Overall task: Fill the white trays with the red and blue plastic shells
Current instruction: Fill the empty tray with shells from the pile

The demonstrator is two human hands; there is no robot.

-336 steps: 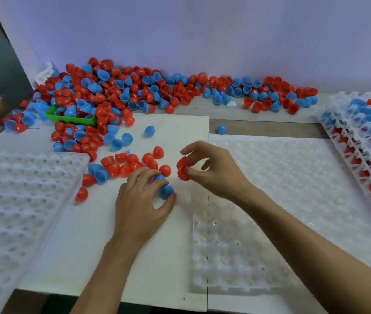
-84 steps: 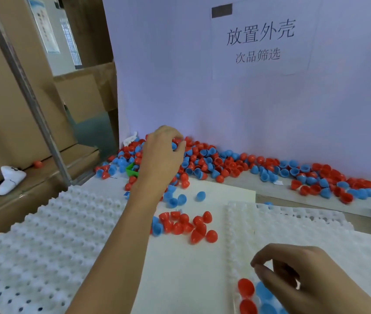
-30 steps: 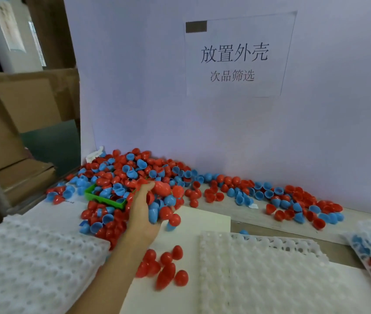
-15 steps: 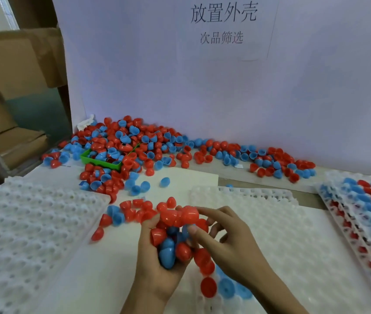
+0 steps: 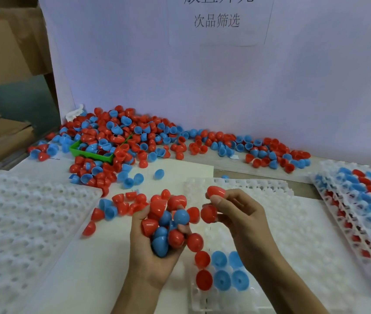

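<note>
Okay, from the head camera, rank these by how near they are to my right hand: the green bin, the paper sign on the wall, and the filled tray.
1. Filled tray, just to the right of the right hand.
2. Green bin, far-left, buried in the shell pile.
3. Paper sign, up on the back wall, farthest.

The left hand (image 5: pixel 151 252) is covering the lower shells of its handful (image 5: pixel 166 225), so their count is staying unclear. The right forearm (image 5: pixel 277 279) is hiding part of the middle tray (image 5: pixel 304 223). The top edge is cutting off the paper sign (image 5: pixel 217 21), and the filled tray (image 5: pixel 361 200) is running off the right edge.
</note>
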